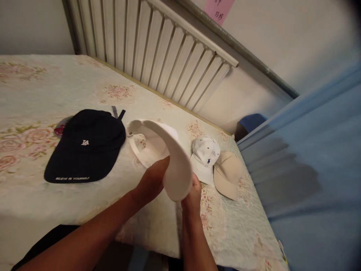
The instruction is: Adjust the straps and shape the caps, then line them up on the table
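A white baseball cap [179, 169] is held up between my two hands, its brim tilted toward me and its open underside and back strap facing left. My left hand [153, 177] reaches into the crown behind the brim, its fingertips hidden by the cap. On the far side of the brim, my right hand [194, 190] grips the cap, fingers partly covered. To the left lies a black cap [87, 146] with "LA" on the front and lettering on its brim. At the right, a white cap [207, 154] with a small dark logo touches a beige cap [228, 173].
The caps rest on a flowered cloth [118, 94] over a bed or table. Behind it stands a white radiator [158, 49] along the wall. A blue curtain [304, 158] hangs on the right, with a dark blue object [251, 124] by its edge. Pink paper [218, 11] is on the wall.
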`<state>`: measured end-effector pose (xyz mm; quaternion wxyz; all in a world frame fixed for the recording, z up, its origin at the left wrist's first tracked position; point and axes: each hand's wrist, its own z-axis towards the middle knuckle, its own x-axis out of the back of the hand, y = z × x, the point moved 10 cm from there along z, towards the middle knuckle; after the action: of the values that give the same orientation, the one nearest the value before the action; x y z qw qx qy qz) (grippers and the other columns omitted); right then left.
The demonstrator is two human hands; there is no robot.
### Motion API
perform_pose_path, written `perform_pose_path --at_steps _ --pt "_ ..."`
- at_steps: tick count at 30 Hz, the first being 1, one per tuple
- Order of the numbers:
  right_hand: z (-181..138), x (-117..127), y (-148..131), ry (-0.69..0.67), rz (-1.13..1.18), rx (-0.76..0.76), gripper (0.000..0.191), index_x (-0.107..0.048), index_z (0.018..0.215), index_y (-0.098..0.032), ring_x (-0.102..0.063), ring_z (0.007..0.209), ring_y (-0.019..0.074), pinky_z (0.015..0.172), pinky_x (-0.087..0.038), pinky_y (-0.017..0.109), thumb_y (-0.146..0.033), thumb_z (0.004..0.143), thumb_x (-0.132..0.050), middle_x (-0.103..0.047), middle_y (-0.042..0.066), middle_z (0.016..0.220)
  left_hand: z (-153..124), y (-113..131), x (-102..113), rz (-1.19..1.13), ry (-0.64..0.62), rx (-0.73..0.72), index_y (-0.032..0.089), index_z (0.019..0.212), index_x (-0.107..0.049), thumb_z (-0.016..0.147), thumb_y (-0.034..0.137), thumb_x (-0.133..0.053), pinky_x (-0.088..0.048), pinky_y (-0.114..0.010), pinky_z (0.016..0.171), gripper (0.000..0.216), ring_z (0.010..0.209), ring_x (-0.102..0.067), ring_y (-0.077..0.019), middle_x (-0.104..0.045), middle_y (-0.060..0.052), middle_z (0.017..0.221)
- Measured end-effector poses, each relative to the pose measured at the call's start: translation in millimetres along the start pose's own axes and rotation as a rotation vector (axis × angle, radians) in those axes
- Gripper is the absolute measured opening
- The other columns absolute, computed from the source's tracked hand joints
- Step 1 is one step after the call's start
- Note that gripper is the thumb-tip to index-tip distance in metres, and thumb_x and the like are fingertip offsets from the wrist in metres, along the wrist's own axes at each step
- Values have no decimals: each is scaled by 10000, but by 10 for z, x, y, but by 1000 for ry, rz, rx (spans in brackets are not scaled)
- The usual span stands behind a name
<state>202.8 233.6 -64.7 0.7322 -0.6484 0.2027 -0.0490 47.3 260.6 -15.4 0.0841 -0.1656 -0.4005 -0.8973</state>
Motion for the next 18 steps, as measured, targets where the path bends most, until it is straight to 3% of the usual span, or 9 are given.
perform_pose_path --at_steps 4,7,9,11,15,18 --pt "112 186 75 98 148 -53 456 -649 1162 -216 -670 1034 203 912 -533 353 -463 779 -667 -731 47 1123 -15 -89 -241 152 -160 -33 171 1377 -504 931 107 -369 -341 -446 1105 470 1293 -519 -258 -579 -142 1381" --pt "179 275 104 72 205 -112 577 -637 1200 -242 -603 1201 222 998 -499 394 -657 809 -543 -684 54 1250 -107 -276 -449 206 -329 44 184 1378 -514 920 85 -363 -289 -488 1114 491 1309 -503 -280 -564 -142 1399" --pt "193 383 93 80 206 -129 623 -671 1128 -225 -605 1202 230 993 -504 393 -726 807 -484 -701 67 1219 -168 -365 -537 232 -390 90 174 1366 -526 915 76 -358 -284 -507 1107 491 1286 -522 -287 -573 -159 1383" --pt "192 511 65 99 163 -123 588 -695 1055 -196 -642 1137 239 957 -522 379 -700 794 -541 -729 82 1152 -217 -402 -598 246 -418 110 166 1351 -537 917 83 -361 -287 -514 1103 476 1260 -543 -286 -589 -174 1357" --pt "178 582 70 -8 -44 -131 503 -690 1081 -143 -710 897 239 819 -560 356 -445 693 -793 -763 102 1027 -311 -415 -678 210 -481 144 177 1338 -541 908 93 -369 -277 -522 1106 471 1266 -536 -285 -591 -168 1356" --pt "169 634 77 11 -114 -124 528 -664 1155 -139 -716 794 224 748 -567 346 -359 696 -804 -770 94 980 -341 -387 -657 89 -563 169 204 1376 -506 820 85 -478 -282 -510 1114 568 1319 -485 -292 -546 -144 1417"
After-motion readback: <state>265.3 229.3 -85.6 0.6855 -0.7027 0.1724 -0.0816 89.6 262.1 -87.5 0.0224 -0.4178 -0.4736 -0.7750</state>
